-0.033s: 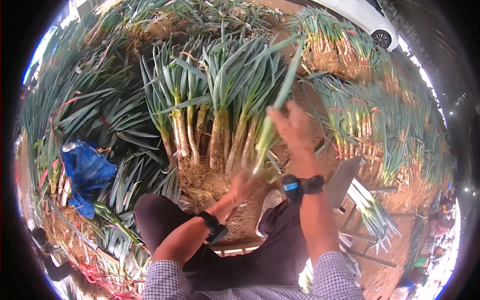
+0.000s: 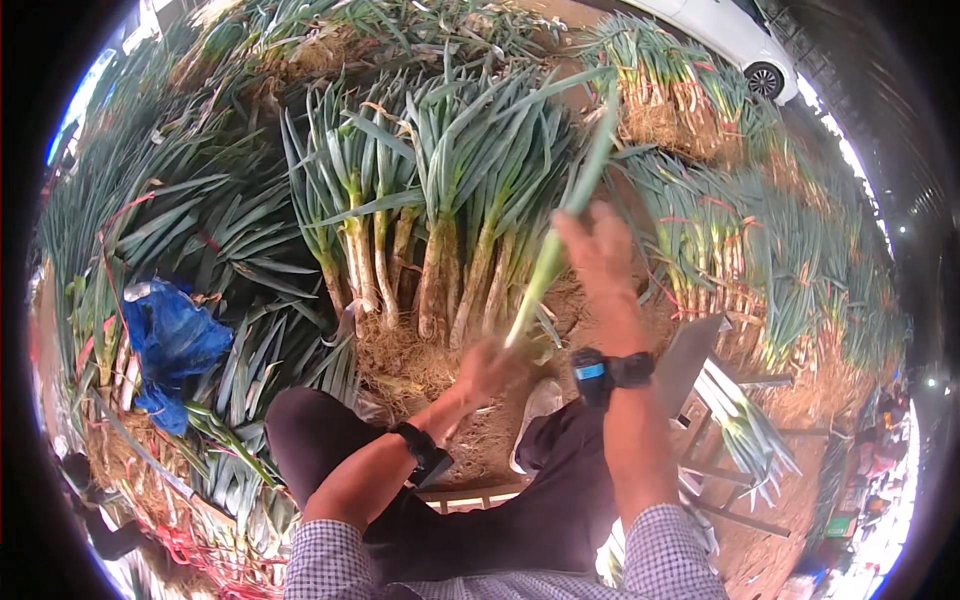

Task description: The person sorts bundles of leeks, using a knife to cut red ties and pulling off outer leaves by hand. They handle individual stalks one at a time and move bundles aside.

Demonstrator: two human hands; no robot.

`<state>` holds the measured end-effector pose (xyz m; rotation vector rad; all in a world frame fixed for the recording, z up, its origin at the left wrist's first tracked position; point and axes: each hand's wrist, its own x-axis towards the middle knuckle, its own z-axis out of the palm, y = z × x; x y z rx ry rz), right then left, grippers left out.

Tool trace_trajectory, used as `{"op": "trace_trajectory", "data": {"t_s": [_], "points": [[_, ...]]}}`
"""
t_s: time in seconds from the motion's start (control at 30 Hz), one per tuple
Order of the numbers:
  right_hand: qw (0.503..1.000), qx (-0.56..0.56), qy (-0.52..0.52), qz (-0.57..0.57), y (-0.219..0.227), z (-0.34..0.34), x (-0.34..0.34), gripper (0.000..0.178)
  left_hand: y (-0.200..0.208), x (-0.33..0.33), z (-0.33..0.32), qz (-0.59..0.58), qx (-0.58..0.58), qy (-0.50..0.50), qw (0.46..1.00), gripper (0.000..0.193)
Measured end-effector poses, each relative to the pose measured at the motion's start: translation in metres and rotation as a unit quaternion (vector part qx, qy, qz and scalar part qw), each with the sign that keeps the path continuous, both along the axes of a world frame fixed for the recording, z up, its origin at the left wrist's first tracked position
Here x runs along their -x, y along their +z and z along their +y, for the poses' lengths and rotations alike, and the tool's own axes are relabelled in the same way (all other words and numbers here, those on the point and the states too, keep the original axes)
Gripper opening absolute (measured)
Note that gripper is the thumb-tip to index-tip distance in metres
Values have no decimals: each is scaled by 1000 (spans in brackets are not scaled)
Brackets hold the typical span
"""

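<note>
A single green onion (image 2: 545, 268) slants up and to the right between my hands, its outer stem pale and clean-looking. My left hand (image 2: 490, 372) is closed around its white lower end; the fingers are blurred. Higher up, my right hand (image 2: 605, 245) meets the stalk where it turns to leaf, thumb and fingers pressed against it, also smeared by motion. Just ahead of my hands stands a row of upright green onions (image 2: 432, 265) with soil-brown stems, their roots resting on the ground (image 2: 490, 440) between my feet.
Heaped green onions (image 2: 200, 210) fill the left and far side, with a crumpled blue plastic bag (image 2: 175, 335) on them. Tied bunches (image 2: 710, 250) stand at the right. Beside my right knee are a flat grey blade-like piece (image 2: 690, 355), a metal frame (image 2: 760, 430) and peeled green onions (image 2: 740, 425).
My right hand has shifted slightly right, and the upper part of the green onion has tipped right with it. My left hand stays in nearly the same spot.
</note>
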<state>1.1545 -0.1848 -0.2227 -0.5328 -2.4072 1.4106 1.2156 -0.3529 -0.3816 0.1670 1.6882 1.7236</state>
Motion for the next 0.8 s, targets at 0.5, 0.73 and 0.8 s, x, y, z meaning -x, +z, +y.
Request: {"op": "trace_trajectory", "data": {"t_s": [0.5, 0.73, 0.8], "points": [[989, 85, -116, -22, -92, 137, -41, 52, 39, -12, -18, 122, -144, 116, 975, 27], [957, 275, -89, -31, -102, 126, -98, 34, 68, -3, -31, 339, 22, 163, 926, 22], [967, -218, 99, 90, -68, 58, -121, 36, 63, 3, -52, 326, 45, 189, 925, 31]]}}
